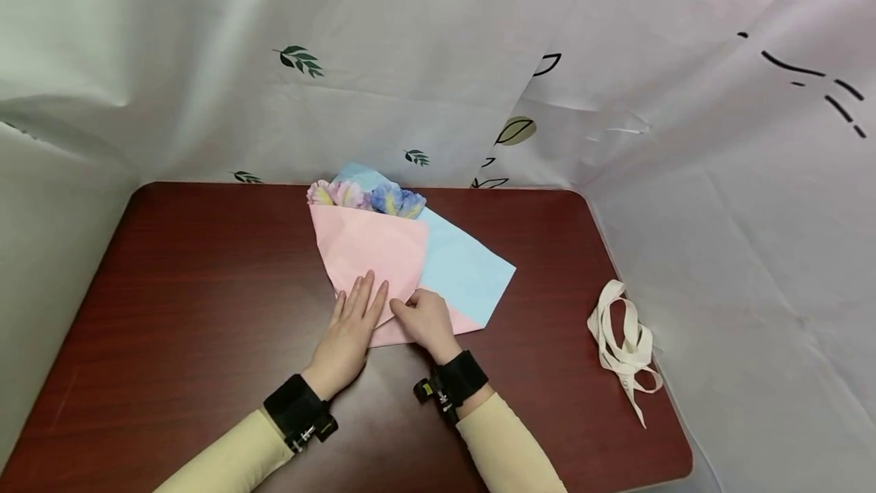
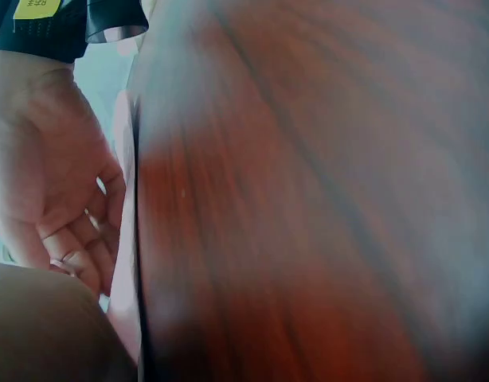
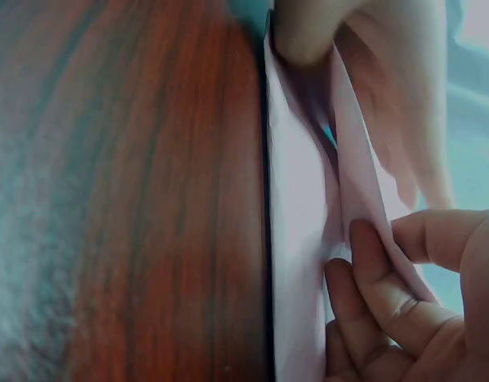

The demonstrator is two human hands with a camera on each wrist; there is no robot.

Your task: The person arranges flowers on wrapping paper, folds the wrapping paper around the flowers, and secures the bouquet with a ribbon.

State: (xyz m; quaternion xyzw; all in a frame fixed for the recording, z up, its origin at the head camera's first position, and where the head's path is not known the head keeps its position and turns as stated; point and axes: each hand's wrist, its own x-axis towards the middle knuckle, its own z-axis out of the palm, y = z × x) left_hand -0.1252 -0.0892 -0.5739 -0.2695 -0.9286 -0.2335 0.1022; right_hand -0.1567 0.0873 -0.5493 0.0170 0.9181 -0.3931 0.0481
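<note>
A bouquet wrap of pink paper (image 1: 372,242) with a light blue side (image 1: 461,268) lies on the table, its left flap folded over the stems. Pink flowers (image 1: 342,195) and blue flowers (image 1: 397,201) show at its top. My left hand (image 1: 347,337) lies flat with fingers spread, pressing on the pink flap. Close to its right, my right hand (image 1: 426,322) pinches the edge of the pink flap between thumb and fingers; the right wrist view shows the fingers (image 3: 372,270) on both sides of the paper. The stems are hidden inside the wrap.
A loosely bundled cream ribbon (image 1: 623,341) lies near the right edge of the dark red-brown table (image 1: 205,272). A pale patterned cloth (image 1: 383,59) hangs behind and along the sides of the table.
</note>
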